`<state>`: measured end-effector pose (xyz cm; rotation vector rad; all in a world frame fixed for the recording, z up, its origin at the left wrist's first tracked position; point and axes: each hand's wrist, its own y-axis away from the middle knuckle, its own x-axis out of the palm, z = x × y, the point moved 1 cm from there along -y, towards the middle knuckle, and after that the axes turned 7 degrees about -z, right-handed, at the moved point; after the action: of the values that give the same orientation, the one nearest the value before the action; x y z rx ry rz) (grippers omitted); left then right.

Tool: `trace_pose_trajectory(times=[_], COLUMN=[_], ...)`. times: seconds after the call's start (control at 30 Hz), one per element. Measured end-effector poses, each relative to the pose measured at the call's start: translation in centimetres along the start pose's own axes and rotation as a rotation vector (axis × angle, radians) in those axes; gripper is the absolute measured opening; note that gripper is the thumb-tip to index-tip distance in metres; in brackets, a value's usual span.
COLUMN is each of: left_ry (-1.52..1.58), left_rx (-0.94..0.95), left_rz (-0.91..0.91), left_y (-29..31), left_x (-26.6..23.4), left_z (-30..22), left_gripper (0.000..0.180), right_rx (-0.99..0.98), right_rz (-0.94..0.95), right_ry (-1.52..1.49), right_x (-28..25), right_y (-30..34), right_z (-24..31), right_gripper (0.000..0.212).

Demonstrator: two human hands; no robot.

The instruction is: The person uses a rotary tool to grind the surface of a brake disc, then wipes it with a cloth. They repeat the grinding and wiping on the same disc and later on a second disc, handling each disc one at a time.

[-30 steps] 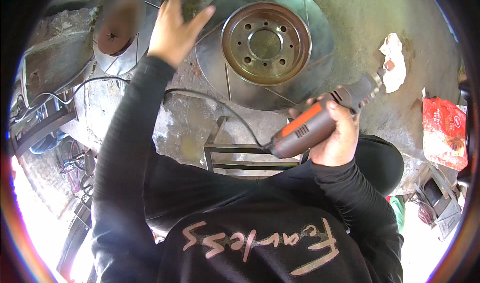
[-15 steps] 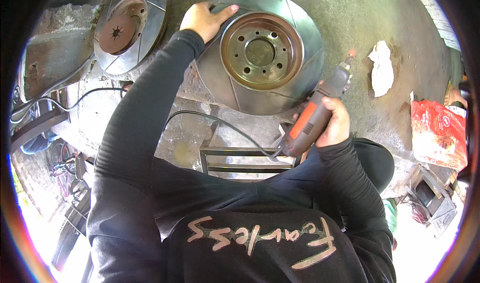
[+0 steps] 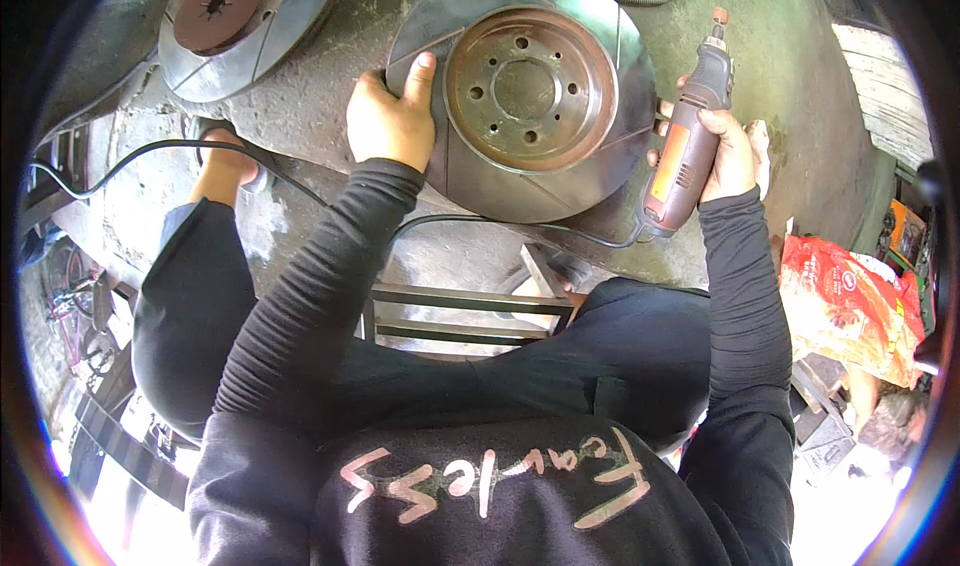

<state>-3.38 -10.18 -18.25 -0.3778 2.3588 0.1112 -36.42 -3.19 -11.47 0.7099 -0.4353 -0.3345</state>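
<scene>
A slotted metal brake disc (image 3: 600,161) with a rusty raised hub lies on the grey-green surface in front of me. My left hand (image 3: 392,121) grips its left rim, thumb on the top face and fingers partly hidden under the edge. To the right of the disc, my right hand (image 3: 730,154) is wrapped round a brown rotary grinder (image 3: 688,146) with an orange label. The grinder points away from me. Its small reddish grinding bit (image 3: 720,16) is apart from the disc.
At the far left lies another slotted brake disc (image 3: 290,36), a brown sanding disc (image 3: 215,11) on it. The grinder's black cord (image 3: 450,218) runs leftward above a metal frame (image 3: 470,331). A red plastic bag (image 3: 845,301) sits at right. A person (image 3: 890,426) is partly visible at lower right.
My left hand has slid from the disc's upper rim to its left side, and the disc's slots and bolt holes have turned. The grinder has moved right and stands straighter in my right hand.
</scene>
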Motion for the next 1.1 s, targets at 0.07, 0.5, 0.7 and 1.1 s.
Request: trace_pose_trajectory(times=[0.07,0.5,0.7,1.1], left_ry=[-0.031,-0.064,0.120,-0.233], left_rx=[0.011,0.405,0.811,0.984], left_rz=[-0.010,0.131,0.004,1.285], left_y=[-0.2,-4.0,-1.8,7.0], left_x=[-0.2,-1.0,-3.6,-20.5], left_z=[0.4,1.1,-7.2,-7.4], left_gripper=[0.068,0.055,0.022,0.035], right_rx=[-0.006,-0.125,-0.269,-0.265], right_rz=[-0.012,-0.151,-0.079,0.000], right_ry=[0.025,0.796,1.069,1.323], right_x=[0.4,3.7,3.5,3.3], right_y=[0.2,8.5,9.7,10.0], right_z=[0.3,1.2,-0.3,-1.3], right_gripper=[0.062,0.058,0.073,0.071])
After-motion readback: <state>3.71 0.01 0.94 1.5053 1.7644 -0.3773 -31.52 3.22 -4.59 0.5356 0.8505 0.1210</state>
